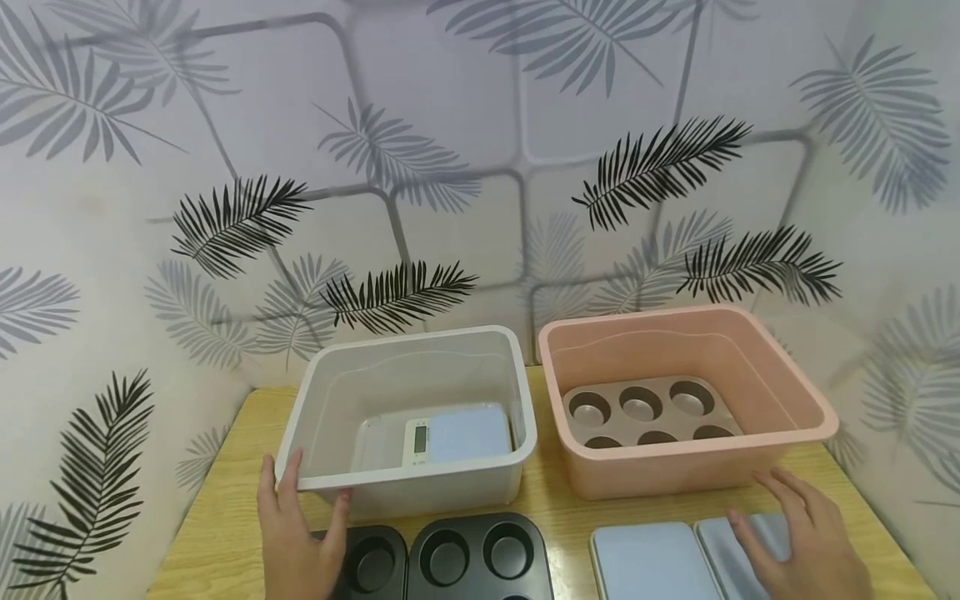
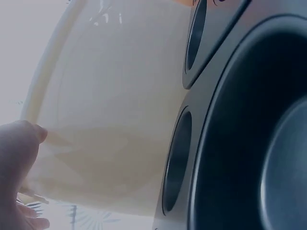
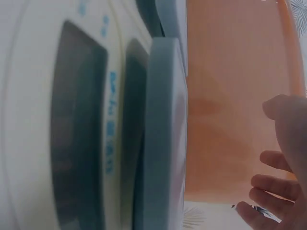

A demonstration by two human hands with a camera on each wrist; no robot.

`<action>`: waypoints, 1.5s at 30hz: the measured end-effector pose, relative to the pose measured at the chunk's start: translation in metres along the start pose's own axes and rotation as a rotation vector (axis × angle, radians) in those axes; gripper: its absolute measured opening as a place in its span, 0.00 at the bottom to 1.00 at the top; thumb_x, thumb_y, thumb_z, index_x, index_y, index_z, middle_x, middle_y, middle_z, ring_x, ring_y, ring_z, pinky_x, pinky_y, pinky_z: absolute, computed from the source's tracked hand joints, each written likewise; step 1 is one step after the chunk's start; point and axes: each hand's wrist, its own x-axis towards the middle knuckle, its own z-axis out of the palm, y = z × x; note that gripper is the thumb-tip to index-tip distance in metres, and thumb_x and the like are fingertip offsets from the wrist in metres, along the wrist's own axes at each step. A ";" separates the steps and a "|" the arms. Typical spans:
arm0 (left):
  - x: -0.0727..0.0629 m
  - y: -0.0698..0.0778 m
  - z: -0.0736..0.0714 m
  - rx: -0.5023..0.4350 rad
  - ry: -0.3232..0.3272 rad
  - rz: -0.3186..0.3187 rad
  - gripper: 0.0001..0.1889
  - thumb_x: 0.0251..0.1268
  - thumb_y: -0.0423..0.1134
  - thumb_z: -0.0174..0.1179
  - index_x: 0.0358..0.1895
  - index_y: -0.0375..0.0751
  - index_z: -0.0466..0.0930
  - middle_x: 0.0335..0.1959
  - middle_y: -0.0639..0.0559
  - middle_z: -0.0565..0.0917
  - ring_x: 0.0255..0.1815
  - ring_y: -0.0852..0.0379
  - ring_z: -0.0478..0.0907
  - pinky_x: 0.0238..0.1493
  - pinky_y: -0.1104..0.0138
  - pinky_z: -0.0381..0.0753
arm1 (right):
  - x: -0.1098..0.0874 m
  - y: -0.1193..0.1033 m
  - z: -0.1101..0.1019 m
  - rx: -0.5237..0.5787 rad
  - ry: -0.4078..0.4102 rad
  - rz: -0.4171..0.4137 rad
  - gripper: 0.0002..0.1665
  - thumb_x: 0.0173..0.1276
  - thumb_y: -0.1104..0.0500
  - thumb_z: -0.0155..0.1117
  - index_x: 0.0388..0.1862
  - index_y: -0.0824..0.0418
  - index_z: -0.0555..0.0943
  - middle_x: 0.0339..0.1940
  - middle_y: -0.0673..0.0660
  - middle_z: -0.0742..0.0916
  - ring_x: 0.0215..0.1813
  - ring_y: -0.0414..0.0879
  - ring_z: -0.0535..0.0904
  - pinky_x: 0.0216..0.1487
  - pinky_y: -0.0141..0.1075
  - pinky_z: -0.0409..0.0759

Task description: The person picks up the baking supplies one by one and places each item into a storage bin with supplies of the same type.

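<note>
My left hand (image 1: 300, 533) holds the front left corner of a white plastic tub (image 1: 480, 492), with the thumb on its front and fingers at the rim. The left wrist view also shows that thumb against the tub wall (image 2: 110, 115). A kitchen scale (image 1: 457, 435) with a pale blue top lies inside this tub. My right hand (image 1: 813, 542) hovers with spread fingers by the front of a pink tub (image 1: 675, 475), over one of two kitchen scales (image 1: 652, 558). Inside the pink tub is a brown muffin tin (image 1: 667, 417).
Two dark muffin tins, one partly behind my left hand and the other (image 1: 476, 550) beside it, lie before the white tub. Everything rests on a wooden table (image 1: 217, 500) against a leaf-patterned wall (image 1: 450, 233). A scale's dark display (image 3: 79, 129) fills much of the right wrist view.
</note>
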 end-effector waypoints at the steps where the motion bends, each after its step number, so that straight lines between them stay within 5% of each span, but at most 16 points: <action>1: 0.000 -0.001 0.000 -0.005 0.005 -0.004 0.47 0.58 0.33 0.78 0.83 0.40 0.66 0.83 0.21 0.60 0.79 0.14 0.62 0.66 0.18 0.70 | 0.000 0.000 0.000 0.006 -0.002 -0.001 0.36 0.62 0.48 0.79 0.63 0.69 0.85 0.61 0.74 0.86 0.59 0.75 0.78 0.74 0.11 0.47; 4: -0.001 -0.003 0.002 -0.032 0.013 -0.002 0.48 0.59 0.31 0.78 0.83 0.40 0.66 0.81 0.21 0.62 0.78 0.16 0.64 0.67 0.19 0.70 | 0.000 0.003 -0.002 0.001 -0.024 0.020 0.35 0.60 0.53 0.81 0.63 0.69 0.85 0.60 0.74 0.86 0.58 0.74 0.79 0.73 0.11 0.47; 7: -0.002 -0.004 0.003 -0.046 0.018 0.008 0.47 0.59 0.31 0.78 0.83 0.38 0.65 0.78 0.21 0.66 0.76 0.21 0.67 0.67 0.22 0.72 | 0.000 0.006 -0.006 -0.046 -0.117 0.067 0.34 0.62 0.54 0.82 0.63 0.70 0.84 0.59 0.74 0.86 0.57 0.74 0.80 0.79 0.37 0.73; 9: -0.003 -0.004 0.004 -0.048 0.016 0.009 0.47 0.60 0.30 0.77 0.83 0.37 0.65 0.74 0.22 0.70 0.74 0.24 0.70 0.66 0.24 0.73 | 0.001 0.010 -0.011 -0.090 -0.212 0.109 0.35 0.63 0.53 0.82 0.64 0.71 0.84 0.59 0.75 0.86 0.58 0.74 0.80 0.67 0.58 0.82; 11: -0.003 -0.004 0.005 -0.037 0.015 0.009 0.47 0.61 0.30 0.77 0.83 0.37 0.65 0.69 0.22 0.73 0.70 0.26 0.72 0.63 0.27 0.75 | 0.003 0.014 -0.015 -0.141 -0.323 0.145 0.38 0.64 0.50 0.82 0.65 0.73 0.83 0.59 0.76 0.85 0.58 0.75 0.81 0.51 0.72 0.80; 17: -0.005 -0.006 0.006 -0.014 0.000 -0.002 0.46 0.61 0.30 0.77 0.83 0.37 0.64 0.61 0.24 0.76 0.64 0.28 0.75 0.59 0.34 0.77 | 0.008 0.029 -0.019 -0.221 -0.595 0.185 0.48 0.68 0.41 0.80 0.68 0.79 0.79 0.61 0.82 0.81 0.57 0.80 0.80 0.51 0.74 0.83; 23: -0.006 -0.007 0.006 0.000 -0.008 -0.009 0.45 0.62 0.31 0.77 0.82 0.36 0.65 0.60 0.25 0.76 0.62 0.31 0.76 0.57 0.39 0.78 | 0.006 0.046 -0.016 -0.232 -0.745 0.233 0.49 0.70 0.36 0.77 0.66 0.79 0.80 0.61 0.82 0.82 0.60 0.81 0.80 0.56 0.74 0.82; 28: -0.006 -0.009 0.008 0.003 -0.007 -0.008 0.44 0.62 0.31 0.77 0.81 0.35 0.66 0.60 0.26 0.77 0.57 0.38 0.75 0.54 0.57 0.71 | 0.002 0.059 -0.014 -0.195 -0.791 0.267 0.55 0.72 0.34 0.75 0.71 0.82 0.74 0.64 0.85 0.80 0.62 0.84 0.77 0.58 0.76 0.80; 32: -0.006 -0.011 0.008 -0.002 -0.006 -0.010 0.43 0.62 0.31 0.77 0.81 0.36 0.67 0.59 0.27 0.79 0.56 0.40 0.75 0.52 0.63 0.68 | 0.000 0.067 -0.014 -0.161 -0.853 0.326 0.60 0.73 0.31 0.72 0.75 0.83 0.68 0.67 0.88 0.77 0.65 0.86 0.74 0.59 0.77 0.79; 38: -0.007 -0.010 0.008 0.012 -0.030 -0.027 0.42 0.64 0.32 0.77 0.80 0.37 0.67 0.57 0.29 0.79 0.55 0.37 0.76 0.51 0.56 0.72 | 0.005 0.074 -0.015 -0.132 -0.939 0.436 0.59 0.71 0.28 0.71 0.74 0.78 0.70 0.67 0.86 0.77 0.66 0.84 0.74 0.62 0.76 0.78; 45: -0.007 -0.007 0.007 0.015 -0.048 -0.038 0.43 0.65 0.32 0.75 0.81 0.38 0.64 0.61 0.28 0.79 0.57 0.36 0.76 0.51 0.43 0.77 | 0.008 0.079 -0.019 -0.047 -0.900 0.438 0.49 0.70 0.34 0.77 0.68 0.74 0.75 0.61 0.80 0.82 0.59 0.72 0.81 0.56 0.69 0.82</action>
